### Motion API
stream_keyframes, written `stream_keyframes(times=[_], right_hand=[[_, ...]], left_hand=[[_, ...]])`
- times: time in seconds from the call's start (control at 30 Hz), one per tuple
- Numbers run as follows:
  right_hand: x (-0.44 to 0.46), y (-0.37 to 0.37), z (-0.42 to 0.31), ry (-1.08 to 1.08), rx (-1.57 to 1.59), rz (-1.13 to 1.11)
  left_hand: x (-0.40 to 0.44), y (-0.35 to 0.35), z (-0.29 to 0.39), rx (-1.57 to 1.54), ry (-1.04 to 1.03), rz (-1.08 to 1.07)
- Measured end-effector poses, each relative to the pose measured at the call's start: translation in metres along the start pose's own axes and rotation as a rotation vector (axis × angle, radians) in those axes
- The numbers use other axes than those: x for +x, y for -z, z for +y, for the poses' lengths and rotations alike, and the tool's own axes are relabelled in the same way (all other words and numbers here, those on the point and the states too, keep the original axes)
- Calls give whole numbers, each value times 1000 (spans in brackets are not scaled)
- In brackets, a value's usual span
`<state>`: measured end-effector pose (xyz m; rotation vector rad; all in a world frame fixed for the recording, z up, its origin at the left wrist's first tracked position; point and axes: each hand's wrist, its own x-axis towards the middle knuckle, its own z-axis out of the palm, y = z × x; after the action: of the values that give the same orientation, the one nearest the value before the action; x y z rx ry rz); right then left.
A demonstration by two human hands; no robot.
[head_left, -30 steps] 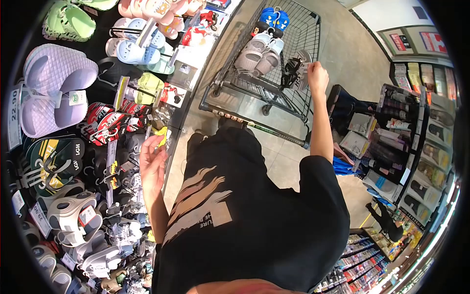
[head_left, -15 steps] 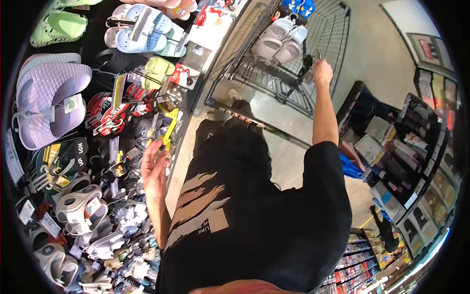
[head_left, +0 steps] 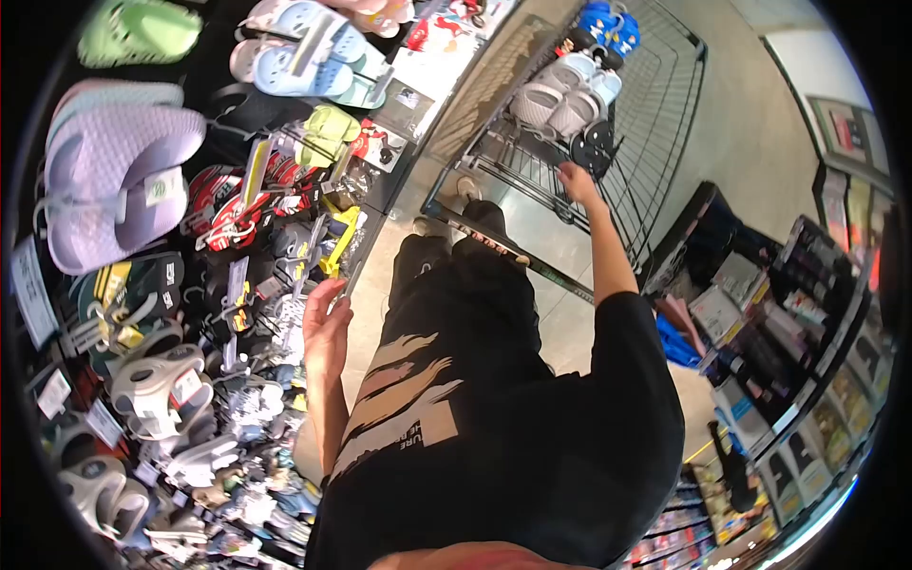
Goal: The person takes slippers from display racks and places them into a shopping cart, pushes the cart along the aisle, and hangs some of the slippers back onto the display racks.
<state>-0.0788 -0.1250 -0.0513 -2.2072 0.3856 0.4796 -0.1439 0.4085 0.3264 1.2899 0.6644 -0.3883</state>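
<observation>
My left hand (head_left: 326,328) is raised beside the footwear rack, fingers loosely apart, holding nothing. Nearest to it are a yellow strap-like item (head_left: 344,237) and packed hanging footwear. My right hand (head_left: 579,184) reaches over the near end of the shopping cart (head_left: 534,258), its fingers loosely bent and apparently empty. Right by its fingertips lies a pair of black slippers (head_left: 593,147); whether they touch is unclear. Grey slippers (head_left: 557,106), light blue clogs (head_left: 600,87) and blue clogs with decorations (head_left: 610,30) sit farther along the cart.
On the left rack hang lilac slippers (head_left: 119,190), red-and-black slippers (head_left: 223,204), light blue clogs (head_left: 328,57) and a green clog (head_left: 138,33). A shelf of boxed goods (head_left: 731,266) stands right of the cart. Tiled floor (head_left: 760,114) runs beyond it.
My right hand has moved down and left past the black slippers, which now lie flatter in the cart. My left hand has drawn back from the yellow item.
</observation>
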Motion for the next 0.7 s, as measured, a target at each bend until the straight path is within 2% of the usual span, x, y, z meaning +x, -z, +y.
stream_keyframes(times=[0.07,0.1,0.13,0.17,0.2,0.23,0.27,0.33,0.37,0.4,0.43,0.47,0.5,0.53,0.57,0.6,0.7], right_hand=[[-14,3,-11,51,-49,-60],[-8,-19,28,141,-91,68],[-4,-16,33,-24,-50,-96],[9,-28,70,73,-25,-104],[9,-23,65,106,-43,-116],[-1,-12,32,5,11,-146],[30,-8,71,-82,-91,-342],[17,9,5,103,-105,-467],[4,11,-13,202,-130,-322],[48,1,67,478,-211,-399],[61,-18,104,312,-122,-301],[50,-4,71,403,-100,-266],[19,10,10,299,-200,-219],[12,10,-1,331,-152,-160],[-1,15,-16,336,-125,-146],[-4,22,-25,218,-167,-221],[-23,24,-31,98,74,-210]], left_hand=[[-1,-5,-3,36,-10,-30],[2,2,-11,26,-22,-80],[1,-1,-10,61,-101,-126],[-2,-10,-8,83,-81,-59],[-5,-7,-11,19,-121,-107],[-3,-3,-19,46,-166,-101],[-6,2,-22,-54,-99,-111],[-9,19,-29,-283,-65,-177],[-14,27,-34,-401,-86,-236],[-24,37,-37,-431,-143,-198],[-31,41,-39,-354,-177,-136],[-34,46,-40,-281,-203,-84],[-36,53,-40,-312,-240,-76],[-43,62,-43,-329,-235,-36],[-50,71,-48,-343,-225,1],[-58,81,-52,-368,-236,17],[-78,107,-61,-437,-242,80]])
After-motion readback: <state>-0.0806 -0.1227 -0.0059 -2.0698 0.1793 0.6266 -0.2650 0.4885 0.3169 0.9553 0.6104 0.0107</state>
